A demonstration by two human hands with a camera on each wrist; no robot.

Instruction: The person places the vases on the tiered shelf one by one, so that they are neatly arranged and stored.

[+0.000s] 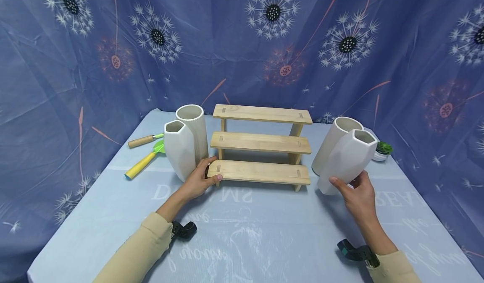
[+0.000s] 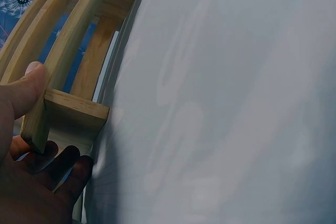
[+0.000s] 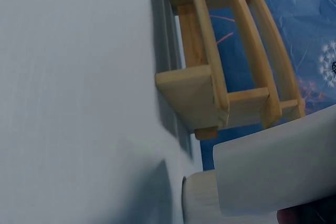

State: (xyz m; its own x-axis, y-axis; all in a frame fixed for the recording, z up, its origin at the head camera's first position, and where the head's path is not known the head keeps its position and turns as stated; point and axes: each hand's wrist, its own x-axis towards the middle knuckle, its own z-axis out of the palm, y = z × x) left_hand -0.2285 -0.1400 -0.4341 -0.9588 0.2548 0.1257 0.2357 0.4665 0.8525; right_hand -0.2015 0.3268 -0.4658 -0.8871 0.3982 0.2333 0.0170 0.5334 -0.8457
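right hand [image 1: 359, 192] grasps a white faceted vase [image 1: 345, 161] near its base, fingers curled round it; the vase is tilted, matte, angular, with a hexagonal mouth, at the right end of the wooden step shelf [image 1: 261, 146]. behind it, touching or just beside, stands a ribbed white cylinder vase [image 1: 332, 142]. left hand [image 1: 198, 180] grips the left end of the lowest plank, thumb on top, fingers under. shelf: three pale smooth planks, stepped. left of it, a second faceted vase [image 1: 179, 148] and a second ribbed cylinder [image 1: 194, 129], upright, side by side. further out: two garden hand tools [image 1: 145, 153], a small potted plant [image 1: 382, 150], pale blue tablecloth [image 1: 242, 232].
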